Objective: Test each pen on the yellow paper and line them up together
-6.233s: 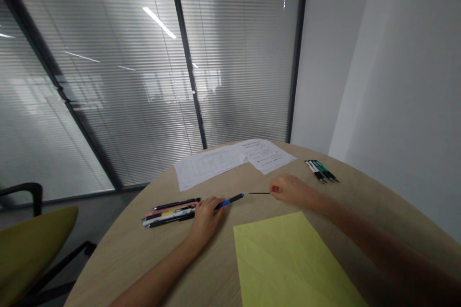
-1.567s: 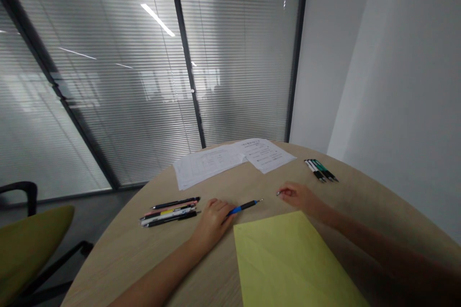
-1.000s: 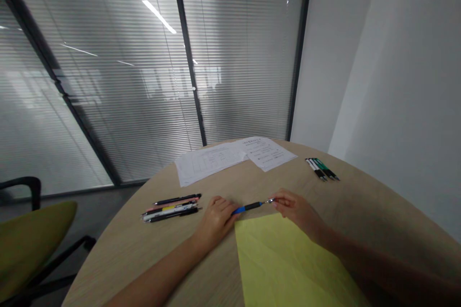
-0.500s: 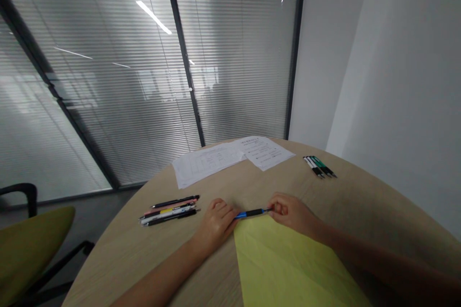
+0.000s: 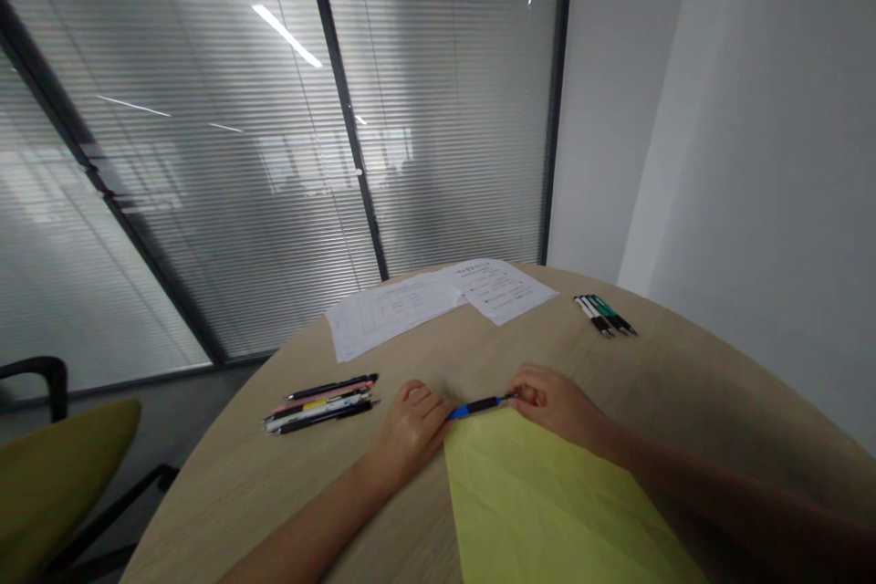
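Soft, even indoor light, fairly dim; long white ceiling-lamp reflection [image 5: 286, 36] glaring on slatted glass partition [image 5: 205, 201], upper left; wide-angle bowing toward frame edges; deep shadow lower right.

Left hand [image 5: 411, 431] and right hand [image 5: 557, 403] curled

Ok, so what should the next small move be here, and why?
Probably lay the pen down beside the pens on the left: it looks whole, running between the left hand and right hand at the yellow paper's edge, and the left hand is closest to that bunch.
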A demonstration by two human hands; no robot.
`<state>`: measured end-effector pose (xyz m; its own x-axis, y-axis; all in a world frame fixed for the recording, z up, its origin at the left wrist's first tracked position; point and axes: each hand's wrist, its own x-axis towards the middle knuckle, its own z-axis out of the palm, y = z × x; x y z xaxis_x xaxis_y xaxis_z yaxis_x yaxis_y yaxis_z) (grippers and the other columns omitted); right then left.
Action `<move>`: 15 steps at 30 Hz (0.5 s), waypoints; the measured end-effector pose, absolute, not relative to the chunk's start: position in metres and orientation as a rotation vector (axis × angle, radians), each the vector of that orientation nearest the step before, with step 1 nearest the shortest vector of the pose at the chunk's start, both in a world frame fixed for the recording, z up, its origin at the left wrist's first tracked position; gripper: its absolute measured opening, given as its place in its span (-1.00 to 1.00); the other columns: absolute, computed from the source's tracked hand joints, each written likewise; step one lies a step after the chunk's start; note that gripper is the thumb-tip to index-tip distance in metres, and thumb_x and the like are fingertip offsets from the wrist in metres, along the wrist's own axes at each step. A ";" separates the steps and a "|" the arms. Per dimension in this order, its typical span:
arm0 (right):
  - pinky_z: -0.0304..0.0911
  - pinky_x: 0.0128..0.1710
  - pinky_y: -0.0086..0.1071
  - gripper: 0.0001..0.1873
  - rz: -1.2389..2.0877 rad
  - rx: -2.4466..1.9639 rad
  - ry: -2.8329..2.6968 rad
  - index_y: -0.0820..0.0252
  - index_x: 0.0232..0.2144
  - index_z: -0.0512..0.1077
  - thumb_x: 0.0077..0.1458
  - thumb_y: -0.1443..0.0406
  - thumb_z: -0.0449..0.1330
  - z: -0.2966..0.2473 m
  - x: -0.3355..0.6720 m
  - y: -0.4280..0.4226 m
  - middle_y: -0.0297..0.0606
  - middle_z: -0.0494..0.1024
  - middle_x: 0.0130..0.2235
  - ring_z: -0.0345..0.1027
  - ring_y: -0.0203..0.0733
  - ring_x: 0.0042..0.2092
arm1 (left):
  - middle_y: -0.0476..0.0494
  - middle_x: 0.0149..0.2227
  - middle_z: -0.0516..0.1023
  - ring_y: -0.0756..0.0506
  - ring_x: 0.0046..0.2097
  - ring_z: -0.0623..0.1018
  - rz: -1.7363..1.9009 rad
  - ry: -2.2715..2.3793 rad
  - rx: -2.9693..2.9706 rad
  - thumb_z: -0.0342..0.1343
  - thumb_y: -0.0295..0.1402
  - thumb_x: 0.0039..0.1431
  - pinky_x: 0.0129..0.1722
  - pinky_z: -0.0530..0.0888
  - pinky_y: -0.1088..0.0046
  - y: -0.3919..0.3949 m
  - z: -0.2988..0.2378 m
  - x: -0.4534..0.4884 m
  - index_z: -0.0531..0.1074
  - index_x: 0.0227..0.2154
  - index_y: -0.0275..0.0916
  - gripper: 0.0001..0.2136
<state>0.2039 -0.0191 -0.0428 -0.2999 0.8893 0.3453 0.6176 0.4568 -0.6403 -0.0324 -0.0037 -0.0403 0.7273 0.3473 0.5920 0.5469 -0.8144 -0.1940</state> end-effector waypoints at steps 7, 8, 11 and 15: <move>0.14 -0.42 -0.50 -0.89 0.439 -1.173 -2.137 0.15 -0.42 0.43 -0.04 0.34 0.10 -0.047 0.205 -0.020 -0.33 0.39 -0.41 0.24 -0.35 -0.42 | -0.07 -0.55 0.43 -0.03 -0.47 0.38 -0.774 -0.636 -2.574 -0.17 -0.39 0.21 -0.30 0.31 0.35 -0.007 -0.039 -0.030 0.39 -0.33 -0.28 -0.78; 0.14 -0.41 -0.49 -0.88 0.439 -1.173 -2.133 0.15 -0.41 0.43 -0.03 0.34 0.09 -0.047 0.205 -0.020 -0.32 0.39 -0.42 0.25 -0.34 -0.41 | -0.07 -0.55 0.43 -0.03 -0.47 0.38 -0.775 -0.631 -2.576 -0.17 -0.40 0.21 -0.30 0.31 0.35 -0.008 -0.039 -0.029 0.39 -0.33 -0.28 -0.78; 0.14 -0.42 -0.49 -0.87 0.449 -1.168 -2.132 0.18 -0.43 0.43 0.00 0.32 0.07 -0.044 0.204 -0.021 -0.30 0.38 -0.44 0.24 -0.33 -0.41 | -0.06 -0.55 0.43 -0.02 -0.47 0.38 -0.783 -0.621 -2.585 -0.17 -0.41 0.21 -0.29 0.31 0.35 -0.012 -0.038 -0.027 0.38 -0.33 -0.28 -0.79; 0.13 -0.42 -0.48 -0.87 0.456 -1.158 -2.177 0.19 -0.46 0.43 0.00 0.33 0.07 -0.035 0.202 -0.025 -0.30 0.38 -0.45 0.24 -0.33 -0.41 | -0.06 -0.56 0.42 -0.02 -0.48 0.36 -0.782 -0.623 -2.564 -0.14 -0.44 0.19 -0.28 0.31 0.34 -0.013 -0.038 -0.027 0.38 -0.33 -0.29 -0.82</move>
